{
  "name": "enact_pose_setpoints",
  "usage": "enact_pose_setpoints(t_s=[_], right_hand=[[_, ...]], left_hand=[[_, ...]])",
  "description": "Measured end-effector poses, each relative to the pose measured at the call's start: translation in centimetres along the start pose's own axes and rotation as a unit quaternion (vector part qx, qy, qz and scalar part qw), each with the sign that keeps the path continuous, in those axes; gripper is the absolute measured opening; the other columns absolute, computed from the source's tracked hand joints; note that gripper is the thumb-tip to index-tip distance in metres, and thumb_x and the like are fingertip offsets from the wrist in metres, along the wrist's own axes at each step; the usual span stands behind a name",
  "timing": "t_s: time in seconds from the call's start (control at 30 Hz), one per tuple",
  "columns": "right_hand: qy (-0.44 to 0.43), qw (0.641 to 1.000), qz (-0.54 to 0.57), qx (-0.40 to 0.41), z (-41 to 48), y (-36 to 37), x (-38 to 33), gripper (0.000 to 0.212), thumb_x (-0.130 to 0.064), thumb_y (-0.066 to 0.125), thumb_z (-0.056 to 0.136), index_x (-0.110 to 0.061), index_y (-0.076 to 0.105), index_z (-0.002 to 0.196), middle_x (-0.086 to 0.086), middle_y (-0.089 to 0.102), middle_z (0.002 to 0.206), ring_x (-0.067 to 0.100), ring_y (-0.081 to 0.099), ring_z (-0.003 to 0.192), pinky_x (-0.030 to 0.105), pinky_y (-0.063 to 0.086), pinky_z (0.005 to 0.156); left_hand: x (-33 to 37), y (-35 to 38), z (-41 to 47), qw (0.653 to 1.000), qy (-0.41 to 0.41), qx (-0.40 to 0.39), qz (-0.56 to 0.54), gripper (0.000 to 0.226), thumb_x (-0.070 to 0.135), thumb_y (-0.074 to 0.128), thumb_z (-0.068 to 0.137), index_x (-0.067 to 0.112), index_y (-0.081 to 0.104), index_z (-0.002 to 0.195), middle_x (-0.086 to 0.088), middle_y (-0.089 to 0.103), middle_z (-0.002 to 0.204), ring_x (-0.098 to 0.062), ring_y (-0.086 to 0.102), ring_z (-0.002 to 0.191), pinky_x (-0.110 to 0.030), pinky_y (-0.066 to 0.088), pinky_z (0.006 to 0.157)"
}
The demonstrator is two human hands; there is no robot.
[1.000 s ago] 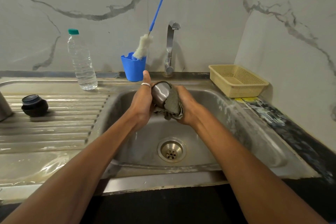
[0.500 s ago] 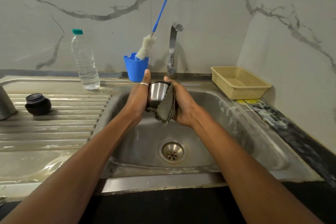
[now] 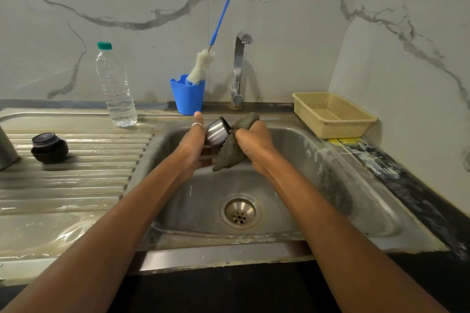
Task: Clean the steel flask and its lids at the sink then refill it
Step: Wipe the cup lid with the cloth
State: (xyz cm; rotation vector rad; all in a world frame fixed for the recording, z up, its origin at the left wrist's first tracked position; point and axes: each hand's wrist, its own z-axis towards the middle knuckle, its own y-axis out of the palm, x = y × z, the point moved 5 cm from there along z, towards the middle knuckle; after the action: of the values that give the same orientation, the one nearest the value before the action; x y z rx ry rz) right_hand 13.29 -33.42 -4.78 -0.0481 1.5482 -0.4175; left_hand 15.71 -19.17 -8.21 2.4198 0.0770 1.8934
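My left hand (image 3: pixel 194 143) holds a steel cup lid (image 3: pixel 216 132) over the sink basin (image 3: pixel 292 185), tilted with its open rim up and to the right. My right hand (image 3: pixel 254 143) grips a grey scrub cloth (image 3: pixel 230 152) that hangs against the lid's right side. A black inner lid (image 3: pixel 49 147) sits on the ribbed drainboard at the left. The steel flask (image 3: pixel 6 151) shows only as an edge at the far left.
A tap (image 3: pixel 239 68) stands behind the basin, not running. A blue cup (image 3: pixel 188 95) holds a bottle brush (image 3: pixel 203 66). A clear water bottle (image 3: pixel 115 89) stands at the back left. A beige basket (image 3: pixel 330 114) sits at the back right.
The lid has tilted so its rim now points up and right. My right hand with the cloth has shifted from wrapping the lid to its right side.
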Motion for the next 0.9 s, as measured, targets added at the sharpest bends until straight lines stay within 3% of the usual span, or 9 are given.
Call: enact_pose_setpoints(t_s=[0.2,0.33,0.43,0.57,0.63,0.7,0.8,0.83,0.9], right_hand=[[-0.066,0.993,-0.093,0.009,-0.2,0.6,-0.7,0.012,-0.02,0.067,0.096,-0.012,0.065,0.088,0.003,0.069,0.088,0.015,0.066,0.084,0.019,0.047,0.065],[-0.114,0.988,-0.099,0.022,-0.6,0.9,-1.7,0.012,-0.026,0.067,0.097,-0.017,0.066,0.09,-0.01,0.062,0.078,-0.002,0.057,0.072,0.008,0.038,0.058],[-0.2,0.975,-0.061,0.079,-1.4,0.3,-3.3,0.013,-0.028,0.066,0.097,-0.017,0.066,0.092,-0.009,0.064,0.083,-0.002,0.06,0.075,0.005,0.044,0.065],[-0.312,0.94,-0.118,0.068,-2.7,1.2,-4.3,0.019,-0.03,0.068,0.096,-0.011,0.063,0.097,0.007,0.059,0.101,0.015,0.061,0.09,0.027,0.051,0.083],[-0.35,0.914,-0.205,0.005,-3.4,2.7,-3.9,0.026,-0.036,0.067,0.095,-0.012,0.064,0.106,0.004,0.061,0.099,0.017,0.059,0.091,0.034,0.05,0.083],[-0.358,0.901,-0.242,-0.047,-3.8,3.8,-3.5,0.043,-0.045,0.063,0.095,-0.016,0.057,0.126,0.002,0.065,0.111,0.018,0.059,0.102,0.036,0.05,0.091],[-0.357,0.893,-0.266,-0.071,-3.9,4.0,-3.5,0.044,-0.047,0.06,0.096,-0.018,0.049,0.127,-0.001,0.065,0.122,0.017,0.057,0.115,0.041,0.037,0.109],[-0.374,0.871,-0.31,-0.075,-4.0,4.1,-3.5,0.04,-0.043,0.059,0.096,-0.019,0.049,0.126,0.0,0.063,0.125,0.017,0.053,0.12,0.044,0.031,0.113],[-0.425,0.812,-0.391,-0.081,-4.2,4.3,-3.3,0.036,-0.037,0.057,0.092,-0.02,0.052,0.124,0.0,0.061,0.128,0.018,0.046,0.129,0.052,0.024,0.115]], left_hand=[[-0.1,0.3,0.5,0.999,0.01,0.043,-0.016,0.058,0.066,0.024,0.104,0.018,0.057,0.112,-0.008,0.07,0.096,-0.02,0.068,0.088,-0.034,0.051,0.065],[-0.2,-0.8,1.2,0.996,-0.009,0.062,-0.069,0.075,0.075,0.022,0.098,0.019,0.063,0.127,-0.009,0.075,0.104,-0.024,0.071,0.095,-0.042,0.06,0.082],[0.1,-1.6,1.5,0.993,-0.008,0.047,-0.111,0.078,0.079,0.02,0.095,0.023,0.064,0.125,-0.007,0.076,0.096,-0.019,0.074,0.082,-0.036,0.059,0.069],[0.1,-1.4,1.9,0.996,0.001,0.01,-0.091,0.078,0.077,0.015,0.097,0.022,0.07,0.106,-0.002,0.074,0.076,-0.011,0.069,0.056,-0.025,0.054,0.05],[-0.2,-1.3,2.1,0.996,0.008,-0.016,-0.086,0.073,0.073,0.018,0.1,0.022,0.07,0.09,-0.002,0.072,0.074,-0.011,0.068,0.061,-0.024,0.054,0.054],[-0.1,-1.8,2.3,0.995,0.012,-0.021,-0.093,0.069,0.072,0.025,0.1,0.02,0.07,0.091,-0.007,0.074,0.091,-0.017,0.072,0.079,-0.032,0.057,0.072],[0.4,-3.5,2.7,0.994,0.008,0.006,-0.106,0.069,0.07,0.028,0.1,0.019,0.074,0.096,-0.012,0.076,0.105,-0.023,0.072,0.096,-0.039,0.057,0.09],[0.4,-3.9,3.0,0.995,-0.001,0.01,-0.101,0.07,0.073,0.029,0.098,0.019,0.074,0.098,-0.012,0.076,0.105,-0.024,0.07,0.099,-0.039,0.057,0.091],[0.4,-4.3,3.2,0.997,-0.016,0.004,-0.074,0.066,0.077,0.032,0.094,0.023,0.069,0.097,-0.008,0.071,0.088,-0.021,0.064,0.083,-0.032,0.054,0.072]])
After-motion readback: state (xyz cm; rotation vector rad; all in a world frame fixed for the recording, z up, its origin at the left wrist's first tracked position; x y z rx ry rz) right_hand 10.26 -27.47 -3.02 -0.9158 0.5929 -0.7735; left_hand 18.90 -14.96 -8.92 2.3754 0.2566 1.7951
